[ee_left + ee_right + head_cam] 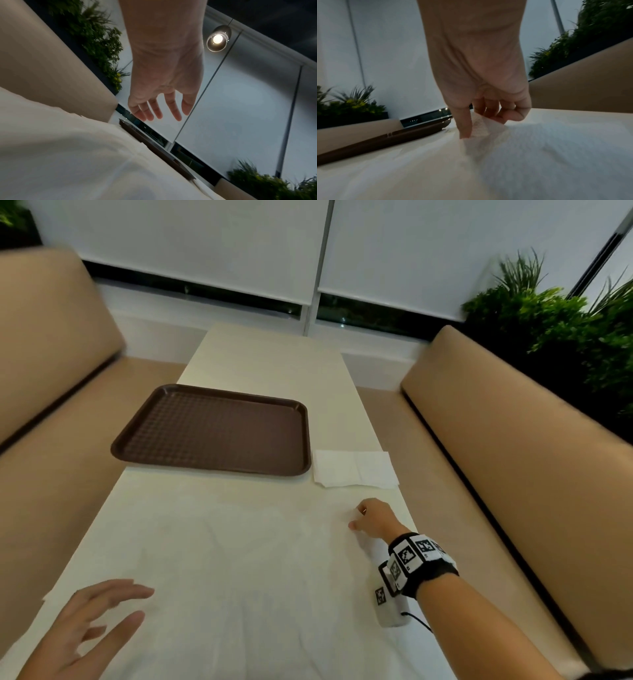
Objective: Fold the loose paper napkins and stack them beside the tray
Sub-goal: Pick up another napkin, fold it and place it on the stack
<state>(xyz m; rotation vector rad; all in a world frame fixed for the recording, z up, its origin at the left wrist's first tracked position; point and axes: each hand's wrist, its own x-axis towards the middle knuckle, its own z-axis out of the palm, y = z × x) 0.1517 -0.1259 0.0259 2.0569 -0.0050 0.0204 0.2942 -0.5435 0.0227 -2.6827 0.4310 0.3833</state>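
Tray [212,429] blocks far left; folded napkins [354,469] beside it.

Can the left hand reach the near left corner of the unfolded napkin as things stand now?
Probably yes. The left hand hovers open just above that side of the unfolded napkin, and nothing lies between them. The right hand pinches the far right corner.

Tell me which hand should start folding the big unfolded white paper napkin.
Right. The right hand already pinches the unfolded white paper napkin at its far corner, while the left hand hovers open above the near edge, touching nothing.
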